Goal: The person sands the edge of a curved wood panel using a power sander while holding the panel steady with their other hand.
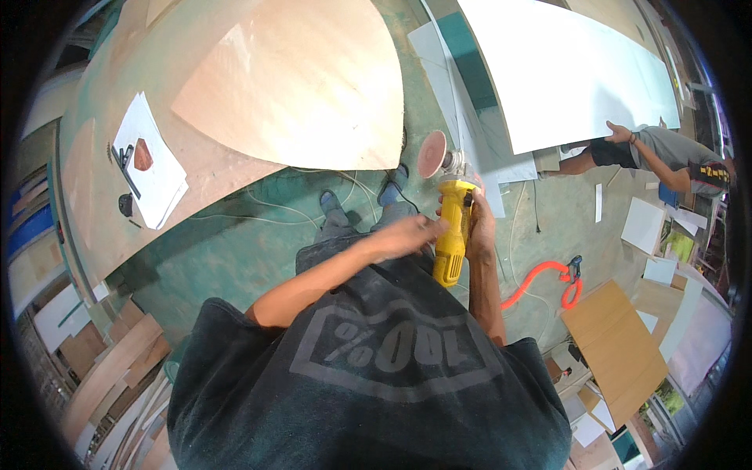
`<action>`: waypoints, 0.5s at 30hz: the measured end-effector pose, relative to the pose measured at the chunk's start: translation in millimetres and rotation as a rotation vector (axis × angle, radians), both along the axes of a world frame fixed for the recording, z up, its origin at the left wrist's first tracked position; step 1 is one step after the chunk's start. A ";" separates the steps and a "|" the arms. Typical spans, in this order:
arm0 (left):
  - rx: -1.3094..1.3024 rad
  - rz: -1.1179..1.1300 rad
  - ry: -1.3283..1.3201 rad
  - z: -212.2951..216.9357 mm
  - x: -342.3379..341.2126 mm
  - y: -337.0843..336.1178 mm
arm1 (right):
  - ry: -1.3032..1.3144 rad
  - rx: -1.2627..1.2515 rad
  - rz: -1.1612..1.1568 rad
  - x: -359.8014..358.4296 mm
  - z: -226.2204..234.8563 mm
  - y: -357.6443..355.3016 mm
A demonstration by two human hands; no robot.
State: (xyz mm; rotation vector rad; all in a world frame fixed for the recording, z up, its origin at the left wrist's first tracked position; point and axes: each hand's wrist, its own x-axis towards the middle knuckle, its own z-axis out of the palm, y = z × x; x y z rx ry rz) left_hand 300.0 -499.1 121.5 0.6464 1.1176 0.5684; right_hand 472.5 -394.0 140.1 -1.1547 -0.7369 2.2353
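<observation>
A yellow angle grinder (pixel 452 251) is held upright in front of my torso, with my right hand (pixel 482 223) wrapped round its right side. Its reddish-brown sanding disc (pixel 432 154) points away from me at the far end, tilted to the left. My left hand (pixel 415 232) reaches across to the left side of the grinder's body. Motion smears its fingers, so whether they grip or merely touch is unclear. Beyond the disc, to the left, a large curved plywood panel (pixel 313 86) lies on a wooden worktable (pixel 98 227).
White paper sheets (pixel 160 188) lie on the worktable with a dark tool on top. At the right, a person (pixel 666 149) rests a hand on a large white board (pixel 564 78). A coiled orange air hose (pixel 540 270), a brown board (pixel 616 348), cords and wood offcuts (pixel 117 368) lie around.
</observation>
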 end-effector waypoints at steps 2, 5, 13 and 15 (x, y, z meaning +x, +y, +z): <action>0.109 0.021 -0.204 15.6 26.7 1.3 | -0.058 0.011 -0.003 -1.4 -12.0 -2.1; 0.204 0.100 -0.244 6.5 40.5 2.1 | -0.072 0.091 0.032 -7.6 -14.3 -2.6; 0.192 0.095 -0.208 15.7 38.8 5.6 | -0.251 0.078 -0.028 -10.4 -17.9 2.6; 0.182 0.074 -0.182 19.8 35.7 5.6 | -0.250 0.061 -0.033 -10.4 -17.4 1.1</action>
